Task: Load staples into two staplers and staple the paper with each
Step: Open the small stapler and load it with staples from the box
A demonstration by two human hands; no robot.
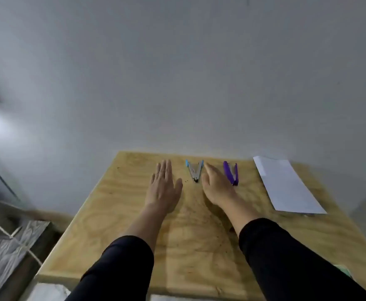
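Both hands are seen flat and empty on the tabletop (pixel 134 224), palms down, fingers spread. The left hand (pixel 163 187) is laid just left of the blue stapler (pixel 194 170); the right hand (pixel 215 186) is laid just right of it, its fingertips near the stapler's right arm, though touch cannot be told. The blue stapler is spread in a V with its hinge toward the person, probably left open so staples can be loaded. The purple stapler (pixel 231 172) is set further right of it, beyond the right hand, also hinged partly open. The paper (pixel 286 185) is placed still further right, well apart, likely kept aside until stapling. Small dark specks, perhaps staples, are seen just left of the blue stapler's hinge. No loading appears started.
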